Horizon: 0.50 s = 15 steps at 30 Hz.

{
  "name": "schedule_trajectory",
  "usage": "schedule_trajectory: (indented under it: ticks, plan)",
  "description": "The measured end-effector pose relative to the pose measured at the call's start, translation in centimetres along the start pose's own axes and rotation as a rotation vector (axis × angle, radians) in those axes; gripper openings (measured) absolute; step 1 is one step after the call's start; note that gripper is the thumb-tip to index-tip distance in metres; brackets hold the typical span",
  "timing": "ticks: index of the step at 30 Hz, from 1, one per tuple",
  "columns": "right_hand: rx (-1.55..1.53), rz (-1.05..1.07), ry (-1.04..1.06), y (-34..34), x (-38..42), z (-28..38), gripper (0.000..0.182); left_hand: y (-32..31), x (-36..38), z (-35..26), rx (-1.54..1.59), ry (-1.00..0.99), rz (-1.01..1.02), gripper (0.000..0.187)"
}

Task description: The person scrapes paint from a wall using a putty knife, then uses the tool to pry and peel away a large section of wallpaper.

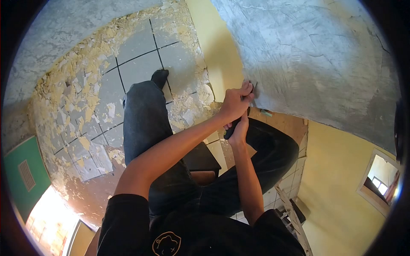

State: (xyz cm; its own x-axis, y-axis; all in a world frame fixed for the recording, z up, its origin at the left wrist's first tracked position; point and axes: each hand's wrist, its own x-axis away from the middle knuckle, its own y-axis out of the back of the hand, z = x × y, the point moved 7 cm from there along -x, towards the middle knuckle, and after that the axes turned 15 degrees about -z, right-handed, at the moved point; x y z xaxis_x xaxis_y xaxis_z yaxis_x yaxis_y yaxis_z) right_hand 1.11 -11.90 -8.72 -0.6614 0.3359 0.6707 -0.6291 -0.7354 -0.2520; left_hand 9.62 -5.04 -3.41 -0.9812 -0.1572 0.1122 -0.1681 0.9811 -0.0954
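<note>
My left hand [235,103] is closed round the front part of a black-handled scraper [232,129], close to the edge where yellow paint meets bare grey wall. My right hand [241,130] grips the rear of the same handle, just below the left. Only a thin bit of the blade shows past the left fingers, against the grey wall [316,64]; the rest is hidden. A strip of yellow paint [215,51] remains beside the hands.
Paint flakes [81,106] litter the grey tiled floor [136,68] around my outstretched leg. Beneath me is a dark stool or seat [203,158]. A ladder [292,217] stands at lower right, near a framed mirror or opening [378,181]. A green panel [27,170] is at left.
</note>
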Motion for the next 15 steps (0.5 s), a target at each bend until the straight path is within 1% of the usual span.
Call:
schedule_trajectory:
  ticks: [1, 3, 4, 6, 7, 9, 11, 12, 13, 15]
  plan:
    - [0.004, -0.001, 0.002, 0.4, 0.4, 0.0, 0.044, -0.3, 0.5, 0.5, 0.004, 0.001, -0.001, 0.035]
    - [0.079, -0.051, 0.059, 0.7, 1.4, 0.4, 0.044, 0.1, 0.8, -0.9, -0.055, -0.224, -0.077, 0.033]
    - [0.077, -0.047, 0.061, 0.2, 1.4, 0.9, 0.044, 0.2, 0.5, -1.3, -0.056, -0.229, -0.078, 0.033]
    - [0.103, -0.046, 0.087, -0.6, 1.4, 1.8, 0.043, 0.2, 0.1, -1.1, -0.101, -0.097, -0.009, 0.032]
    - [0.105, -0.052, 0.082, -0.5, 0.8, 1.5, 0.043, 0.4, -0.1, -1.6, -0.103, -0.089, -0.007, 0.032]
    - [0.091, -0.026, 0.075, -0.2, 0.0, 0.8, 0.043, 0.4, 0.2, -0.5, -0.063, 0.173, 0.024, 0.032]
    - [0.096, -0.007, 0.067, 0.0, 0.3, 0.8, 0.043, 0.1, 0.3, 0.0, -0.045, 0.189, 0.038, 0.032]
    - [0.095, -0.028, 0.071, 0.1, 1.1, 1.0, 0.044, 0.0, 0.3, 0.1, -0.048, -0.060, -0.034, 0.032]
    - [0.094, -0.050, 0.074, -0.1, 1.6, 1.2, 0.044, 0.3, 0.4, -1.1, -0.052, -0.307, -0.105, 0.031]
    - [0.098, -0.046, 0.065, -1.3, 1.0, 1.6, 0.045, 0.4, -0.6, -0.8, -0.096, -0.312, -0.085, 0.032]
